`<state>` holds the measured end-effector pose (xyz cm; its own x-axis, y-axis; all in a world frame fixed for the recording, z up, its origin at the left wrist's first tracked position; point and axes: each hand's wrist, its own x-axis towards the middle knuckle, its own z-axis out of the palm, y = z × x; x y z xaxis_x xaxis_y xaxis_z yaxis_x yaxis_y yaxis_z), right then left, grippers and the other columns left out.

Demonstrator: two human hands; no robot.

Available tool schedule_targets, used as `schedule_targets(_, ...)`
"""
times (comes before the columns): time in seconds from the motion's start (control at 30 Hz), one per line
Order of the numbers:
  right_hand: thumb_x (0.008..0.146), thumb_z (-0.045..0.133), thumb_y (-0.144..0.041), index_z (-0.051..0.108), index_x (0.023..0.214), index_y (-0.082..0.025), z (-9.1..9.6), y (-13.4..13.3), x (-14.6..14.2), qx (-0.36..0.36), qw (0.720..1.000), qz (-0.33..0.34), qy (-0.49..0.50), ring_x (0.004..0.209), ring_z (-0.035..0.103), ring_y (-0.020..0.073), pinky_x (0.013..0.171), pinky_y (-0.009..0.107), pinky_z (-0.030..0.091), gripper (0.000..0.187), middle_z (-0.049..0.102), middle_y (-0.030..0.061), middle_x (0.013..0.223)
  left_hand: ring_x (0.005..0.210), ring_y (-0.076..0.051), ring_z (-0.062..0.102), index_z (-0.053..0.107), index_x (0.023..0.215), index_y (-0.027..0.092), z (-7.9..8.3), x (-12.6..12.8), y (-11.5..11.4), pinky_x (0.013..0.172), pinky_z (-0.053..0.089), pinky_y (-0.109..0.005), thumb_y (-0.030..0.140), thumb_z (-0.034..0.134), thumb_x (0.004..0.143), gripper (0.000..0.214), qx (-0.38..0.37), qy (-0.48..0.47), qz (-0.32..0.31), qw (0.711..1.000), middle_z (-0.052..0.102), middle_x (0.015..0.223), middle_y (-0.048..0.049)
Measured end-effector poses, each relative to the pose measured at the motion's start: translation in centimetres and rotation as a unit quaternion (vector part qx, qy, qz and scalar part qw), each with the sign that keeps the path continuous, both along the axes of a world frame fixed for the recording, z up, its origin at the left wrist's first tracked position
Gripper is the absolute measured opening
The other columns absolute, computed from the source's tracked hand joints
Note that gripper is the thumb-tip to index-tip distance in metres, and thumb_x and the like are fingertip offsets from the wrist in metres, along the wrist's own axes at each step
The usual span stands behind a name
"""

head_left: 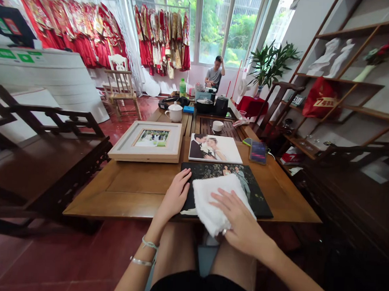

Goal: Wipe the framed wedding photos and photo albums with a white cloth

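A dark photo print (257, 197) lies flat at the near edge of the wooden table (135, 186). My left hand (175, 196) rests on the print's left edge, fingers spread and flat. My right hand (239, 223) lies palm down on a folded white cloth (211, 197) that sits on the print, fingers stretched out over it. Beyond the print lies a lighter wedding photo (219, 149), and to its left a framed picture (148, 142) in a pale wooden frame.
A phone (258, 151) lies right of the photos. A white teapot (175, 112), a cup (217, 126) and a dark pot (205, 105) stand farther back. A person sits at the far end. Dark wooden benches (45, 154) flank the table; shelves (346, 80) on the right.
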<state>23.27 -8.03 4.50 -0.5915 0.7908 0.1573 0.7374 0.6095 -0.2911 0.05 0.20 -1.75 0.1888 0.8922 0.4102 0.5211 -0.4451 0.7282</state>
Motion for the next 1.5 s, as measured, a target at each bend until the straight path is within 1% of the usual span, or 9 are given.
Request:
schedule_targets(0.23,0.075,0.048,-0.015,0.054,0.128,-0.007,-0.5,7.8,-0.7,0.075,0.979,-0.190,-0.007,0.134,0.034,0.0347,0.113,0.055,0.023,0.054,0.051,0.0163,0.139,0.137,-0.022,0.038,0.054,0.131,0.018,-0.4,0.0,0.1,0.117,0.026,-0.049,0.023,0.041,0.094,0.039,0.007,-0.021,-0.005,1.000,0.046,0.144,-0.0123)
schedule_targets(0.33,0.075,0.051,-0.016,0.051,0.132,-0.006,-0.5,6.1,-3.7,0.087,0.984,-0.156,-0.011,0.136,0.030,0.0344,0.115,0.053,0.019,0.057,0.048,0.0162,0.142,0.137,-0.022,0.039,0.055,0.129,0.018,-0.6,-0.1,0.2,0.117,0.026,-0.048,0.023,0.042,0.093,0.039,0.011,-0.035,-0.007,0.999,0.047,0.143,-0.0123)
schedule_targets(0.47,0.076,0.053,-0.019,0.049,0.135,-0.003,-0.1,0.4,-7.3,0.062,0.996,-0.067,-0.014,0.136,0.031,0.0357,0.115,0.054,0.019,0.061,0.043,0.0186,0.146,0.136,-0.021,0.040,0.057,0.127,0.020,-0.5,-0.5,0.2,0.117,0.028,-0.046,0.025,0.040,0.094,0.037,-0.002,-0.070,-0.021,0.997,0.048,0.143,-0.0114)
schedule_targets(0.63,0.079,0.052,-0.024,0.048,0.137,-0.006,0.1,-3.3,-7.1,0.019,1.000,-0.013,0.019,0.137,0.032,0.0328,0.116,0.050,0.021,0.061,0.042,0.0141,0.147,0.136,-0.021,0.041,0.057,0.127,0.020,-0.2,-0.6,0.0,0.116,0.029,-0.046,0.027,0.039,0.095,0.037,0.004,-0.081,-0.032,0.996,0.048,0.143,-0.0116)
schedule_targets(0.73,0.074,0.049,-0.015,0.048,0.137,-0.009,0.1,-0.9,-5.2,0.005,0.999,-0.030,0.040,0.133,0.041,0.0275,0.117,0.043,0.024,0.063,0.049,0.0117,0.142,0.136,-0.022,0.041,0.056,0.128,0.019,0.0,-0.3,-0.1,0.116,0.028,-0.047,0.027,0.041,0.094,0.038,0.005,-0.050,-0.014,0.999,0.049,0.143,-0.0125)
schedule_targets(0.87,0.077,0.050,-0.015,0.053,0.130,-0.007,0.6,5.7,-2.6,0.019,0.993,-0.098,0.058,0.125,0.049,0.0313,0.110,0.047,0.031,0.054,0.057,0.0190,0.131,0.136,-0.023,0.040,0.056,0.130,0.017,0.5,0.1,-0.3,0.116,0.028,-0.049,0.026,0.044,0.093,0.039,0.003,-0.009,0.001,1.000,0.049,0.143,-0.0122)
schedule_targets(1.07,0.089,0.048,-0.023,0.066,0.101,-0.014,2.1,13.6,-3.1,-0.030,0.995,-0.047,0.078,0.099,0.063,0.0244,0.089,0.034,0.046,0.023,0.070,0.0106,0.106,0.136,-0.022,0.041,0.055,0.130,0.017,0.6,0.1,-0.3,0.116,0.031,-0.048,0.024,0.044,0.093,0.039,0.019,0.012,0.004,1.000,0.051,0.142,-0.0112)
schedule_targets(1.3,0.091,0.050,-0.029,0.069,0.091,-0.015,2.6,15.3,-8.4,-0.046,0.995,0.032,0.078,0.085,0.065,0.0201,0.080,0.027,0.047,0.024,0.073,0.0083,0.095,0.134,-0.024,0.044,0.057,0.128,0.016,0.4,0.0,-0.2,0.115,0.031,-0.047,0.024,0.046,0.092,0.039,0.012,0.026,0.018,0.999,0.052,0.139,-0.0129)
schedule_targets(1.5,0.083,0.051,-0.020,0.064,0.111,-0.014,1.1,14.1,-5.7,-0.018,0.997,0.015,0.076,0.106,0.059,0.0231,0.097,0.034,0.041,0.032,0.067,0.0114,0.115,0.134,-0.023,0.043,0.056,0.129,0.016,0.4,0.0,-0.2,0.115,0.030,-0.046,0.024,0.044,0.093,0.039,0.013,0.013,0.007,1.000,0.051,0.140,-0.0131)
